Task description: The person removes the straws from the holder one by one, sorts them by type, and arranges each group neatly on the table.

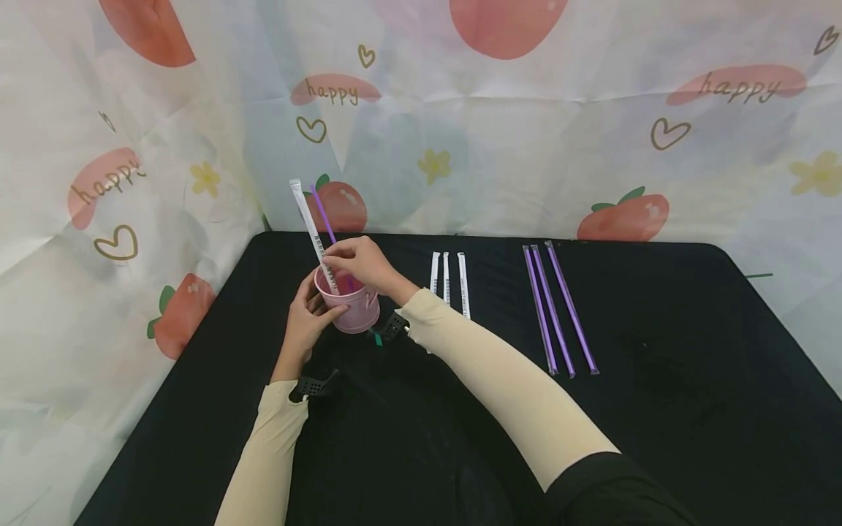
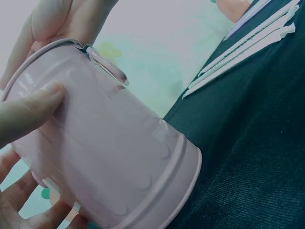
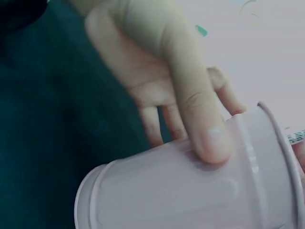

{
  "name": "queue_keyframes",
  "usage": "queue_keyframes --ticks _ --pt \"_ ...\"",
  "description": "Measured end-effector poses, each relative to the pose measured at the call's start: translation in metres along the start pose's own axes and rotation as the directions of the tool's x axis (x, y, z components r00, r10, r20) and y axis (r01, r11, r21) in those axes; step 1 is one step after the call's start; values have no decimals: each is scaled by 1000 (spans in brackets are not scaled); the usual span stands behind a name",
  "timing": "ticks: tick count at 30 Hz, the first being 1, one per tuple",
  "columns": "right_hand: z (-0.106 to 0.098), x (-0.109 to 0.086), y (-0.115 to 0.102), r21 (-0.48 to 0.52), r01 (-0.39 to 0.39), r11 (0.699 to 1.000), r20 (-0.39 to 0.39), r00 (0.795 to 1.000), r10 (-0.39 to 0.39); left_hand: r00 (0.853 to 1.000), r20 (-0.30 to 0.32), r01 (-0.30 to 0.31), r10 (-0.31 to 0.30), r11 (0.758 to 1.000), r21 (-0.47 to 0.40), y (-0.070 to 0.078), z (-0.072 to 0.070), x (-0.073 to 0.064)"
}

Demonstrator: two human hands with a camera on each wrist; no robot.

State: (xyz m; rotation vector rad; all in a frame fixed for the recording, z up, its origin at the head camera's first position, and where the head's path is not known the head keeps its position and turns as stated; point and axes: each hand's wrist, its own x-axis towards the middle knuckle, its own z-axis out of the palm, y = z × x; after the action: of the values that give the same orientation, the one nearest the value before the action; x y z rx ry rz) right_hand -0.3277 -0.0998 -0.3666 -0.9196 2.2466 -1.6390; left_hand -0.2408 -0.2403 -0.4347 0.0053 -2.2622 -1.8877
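A small pink metal bucket (image 1: 360, 315) stands on the black table, left of the middle. My left hand (image 1: 304, 321) grips its left side; in the left wrist view the thumb (image 2: 35, 112) lies on the near wall and the other fingers (image 2: 50, 217) reach round behind. With its fingertips over the rim, my right hand (image 1: 368, 264) pinches a white paper-wrapped straw (image 1: 308, 219). That straw leans left, its lower end inside the bucket. Behind it a purple straw (image 1: 321, 208) also stands in the bucket. The right fingertips are mostly hidden in both wrist views.
Three white wrapped straws (image 1: 463, 281) lie to the right of the bucket, partly behind my right forearm. Farther right lie three purple straws (image 1: 551, 310) in clear wrappers. A printed cloth (image 1: 500, 161) hangs behind the table (image 1: 664, 380) and along its left side.
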Motion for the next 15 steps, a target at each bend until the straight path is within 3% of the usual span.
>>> queue_keyframes --ticks 6,11,15 --pt "-3 0 0 267 -48 963 -48 997 63 1000 10 4 -4 1000 4 20 3 -9" --pt "-7 0 0 473 -97 876 -45 990 133 1000 4 1 -1 1000 6 23 4 -11" --pt "-10 0 -2 570 -117 814 -47 983 175 1000 3 -2 2 1000 1 23 4 -11"
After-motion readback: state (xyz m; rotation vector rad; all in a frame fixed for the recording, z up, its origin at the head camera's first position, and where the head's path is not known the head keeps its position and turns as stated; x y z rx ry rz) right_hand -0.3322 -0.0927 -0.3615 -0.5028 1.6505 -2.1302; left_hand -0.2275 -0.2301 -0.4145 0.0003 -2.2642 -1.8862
